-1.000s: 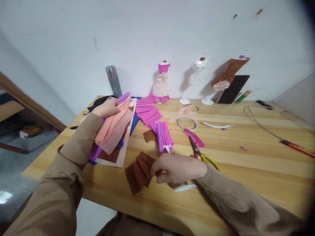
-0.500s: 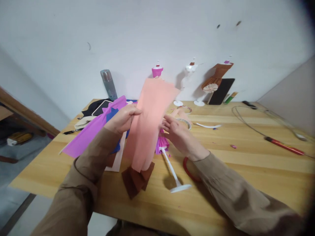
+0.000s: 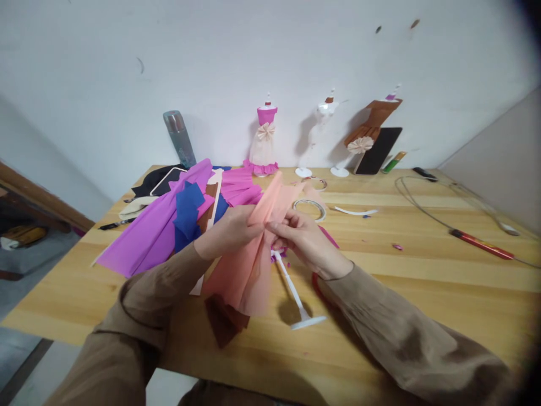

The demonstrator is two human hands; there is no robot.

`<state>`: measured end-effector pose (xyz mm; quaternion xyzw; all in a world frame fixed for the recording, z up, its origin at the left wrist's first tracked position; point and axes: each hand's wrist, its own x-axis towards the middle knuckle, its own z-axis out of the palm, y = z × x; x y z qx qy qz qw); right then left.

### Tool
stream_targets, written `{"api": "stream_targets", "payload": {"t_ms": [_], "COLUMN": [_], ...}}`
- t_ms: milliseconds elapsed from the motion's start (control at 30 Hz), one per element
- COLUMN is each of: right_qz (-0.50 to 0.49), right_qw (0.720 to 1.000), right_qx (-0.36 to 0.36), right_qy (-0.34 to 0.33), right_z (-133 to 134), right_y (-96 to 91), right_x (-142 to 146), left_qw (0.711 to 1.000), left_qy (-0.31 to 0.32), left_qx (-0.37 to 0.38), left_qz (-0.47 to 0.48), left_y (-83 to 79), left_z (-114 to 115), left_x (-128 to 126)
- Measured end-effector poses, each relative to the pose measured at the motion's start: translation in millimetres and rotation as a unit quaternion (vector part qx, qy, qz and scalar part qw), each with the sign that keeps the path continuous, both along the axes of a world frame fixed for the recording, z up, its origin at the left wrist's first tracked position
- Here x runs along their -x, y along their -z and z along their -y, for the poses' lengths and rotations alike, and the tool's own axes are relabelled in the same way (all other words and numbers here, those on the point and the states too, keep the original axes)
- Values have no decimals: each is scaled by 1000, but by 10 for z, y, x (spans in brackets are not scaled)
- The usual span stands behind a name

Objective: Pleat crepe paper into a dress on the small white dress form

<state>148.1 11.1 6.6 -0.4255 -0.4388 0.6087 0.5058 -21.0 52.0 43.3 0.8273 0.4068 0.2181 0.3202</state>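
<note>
My left hand (image 3: 230, 234) and my right hand (image 3: 302, 239) meet over the middle of the wooden table (image 3: 422, 282), both pinching a sheet of peach crepe paper (image 3: 249, 270). The sheet is gathered at the pinch and fans out above and below it. Beneath it lie a brown pleated paper piece (image 3: 224, 327) and a fallen white mannequin stand (image 3: 296, 299). A large purple sheet (image 3: 156, 231) and blue paper (image 3: 188, 211) spread out to the left of my left hand.
Three small dress forms stand by the wall: a pink-dressed one (image 3: 264, 141), a bare white one (image 3: 323, 132) and a brown-dressed one (image 3: 367, 132). A grey bottle (image 3: 180, 138), a tape roll (image 3: 310, 207), pink pleated paper (image 3: 240, 189) and a red-handled tool with wire (image 3: 482, 245) are on the table.
My right hand left the brown pleated piece and joined the left on the peach sheet. The sheet, held up flat half a second ago, is now lowered and gathered between both hands.
</note>
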Motion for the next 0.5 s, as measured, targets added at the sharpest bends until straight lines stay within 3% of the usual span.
{"api": "stream_targets", "payload": {"t_ms": [167,267,400,500], "right_qz": [4,54,70,57], "right_qw": [1000,998,996,997], "right_qx": [-11,-16,-26,-32], "right_qy": [-5,20,38,49], "right_z": [85,98,92,93], "right_y": [-107,-107,-102,-162], "right_x": [3,-11,-45,-75], "left_qw": [979,967,979,991], "left_qy": [-10,10,1,-64], "left_qx": [-132,-187,-162,-115], "left_qz": [-157,-171,-127,20], "left_y": [40,22,-92,-112], "left_z": [346,538,542,360], "left_x": [-115,-144,-122,-88]}}
